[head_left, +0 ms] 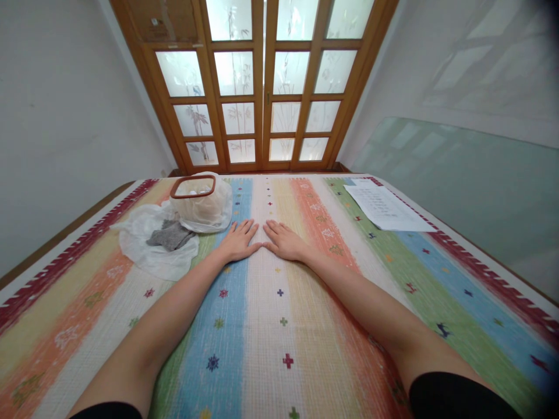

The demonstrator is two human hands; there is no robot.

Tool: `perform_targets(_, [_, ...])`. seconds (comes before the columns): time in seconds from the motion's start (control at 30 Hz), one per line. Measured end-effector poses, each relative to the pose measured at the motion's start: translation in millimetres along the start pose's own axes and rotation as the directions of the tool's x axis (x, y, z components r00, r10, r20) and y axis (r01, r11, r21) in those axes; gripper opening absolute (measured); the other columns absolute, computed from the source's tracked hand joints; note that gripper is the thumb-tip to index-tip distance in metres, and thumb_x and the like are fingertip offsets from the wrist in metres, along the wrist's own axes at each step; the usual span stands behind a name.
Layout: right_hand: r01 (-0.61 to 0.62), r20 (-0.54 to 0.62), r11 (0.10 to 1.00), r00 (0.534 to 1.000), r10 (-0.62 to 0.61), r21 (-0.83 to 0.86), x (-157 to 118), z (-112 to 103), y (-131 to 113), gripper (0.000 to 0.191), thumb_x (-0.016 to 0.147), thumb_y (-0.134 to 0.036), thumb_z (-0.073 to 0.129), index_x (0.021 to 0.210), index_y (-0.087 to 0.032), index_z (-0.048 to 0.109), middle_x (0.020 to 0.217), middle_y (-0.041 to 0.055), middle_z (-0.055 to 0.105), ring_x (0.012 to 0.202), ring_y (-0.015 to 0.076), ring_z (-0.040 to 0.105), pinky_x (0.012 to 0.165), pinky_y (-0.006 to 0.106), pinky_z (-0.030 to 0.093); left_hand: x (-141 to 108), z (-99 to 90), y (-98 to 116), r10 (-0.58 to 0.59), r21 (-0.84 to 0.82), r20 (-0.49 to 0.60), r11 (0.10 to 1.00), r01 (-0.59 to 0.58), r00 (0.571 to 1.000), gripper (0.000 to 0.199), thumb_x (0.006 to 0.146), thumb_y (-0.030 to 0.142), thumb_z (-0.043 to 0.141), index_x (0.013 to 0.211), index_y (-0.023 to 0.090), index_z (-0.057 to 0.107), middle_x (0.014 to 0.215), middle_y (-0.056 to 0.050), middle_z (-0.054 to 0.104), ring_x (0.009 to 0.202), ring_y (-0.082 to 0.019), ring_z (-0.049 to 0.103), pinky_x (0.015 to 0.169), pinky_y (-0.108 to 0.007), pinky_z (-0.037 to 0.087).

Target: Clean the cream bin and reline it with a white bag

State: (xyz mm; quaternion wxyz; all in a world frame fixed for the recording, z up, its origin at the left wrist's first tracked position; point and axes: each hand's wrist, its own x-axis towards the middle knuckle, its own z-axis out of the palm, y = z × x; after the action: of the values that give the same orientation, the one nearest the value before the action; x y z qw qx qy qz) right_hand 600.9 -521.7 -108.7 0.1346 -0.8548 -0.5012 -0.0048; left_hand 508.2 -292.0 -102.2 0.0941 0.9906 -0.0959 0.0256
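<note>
My left hand (239, 240) lies palm down on the striped tablecloth (266, 326), its fingers spread and nothing in it. Beside it, my right hand (283, 240) rests flat with the fingers apart, also holding nothing. The two thumbs point at each other and meet or nearly meet at the centre. To the left of my left hand stands a bin (198, 206) with a brown rectangular rim and a whitish plastic liner. A grey cloth (171, 234) lies crumpled on a white plastic bag (148, 256) in front of the bin, further left.
White printed sheets (384, 206) lie at the back right of the table. Behind the table are wooden doors (264, 99) with frosted panes. A pale glass panel (458, 180) leans along the right wall, and a cardboard box (161, 22) shows at the upper left.
</note>
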Motion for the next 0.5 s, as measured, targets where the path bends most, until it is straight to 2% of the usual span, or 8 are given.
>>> perform_targets(0.3, [0.004,0.001,1.000,1.000,-0.004,-0.028,-1.4,-1.0,-2.7,0.084,0.105,-0.070,0.025,0.166,-0.013,0.034,0.173,0.0163,0.025,0.162,0.0324,0.023,0.133,0.054,0.021,0.3,1.8,-1.8,0.010,-0.002,0.002,1.000,-0.010,1.000,0.085,0.101,0.074,0.031,0.167,0.021,0.031,0.176,-0.013,0.022,0.164,-0.033,0.018,0.132,-0.058,0.010])
perform_targets(0.5, [0.012,-0.025,1.000,1.000,-0.012,-0.023,-0.6,0.5,-1.7,0.082,0.106,-0.068,0.025,0.166,-0.014,0.036,0.172,0.0166,0.029,0.161,0.0327,0.027,0.132,0.054,0.023,0.0,2.1,-3.1,0.024,0.023,-0.005,0.999,-0.024,1.000,0.080,0.103,0.070,0.031,0.167,0.022,0.030,0.176,-0.012,0.022,0.164,-0.031,0.018,0.132,-0.058,0.011])
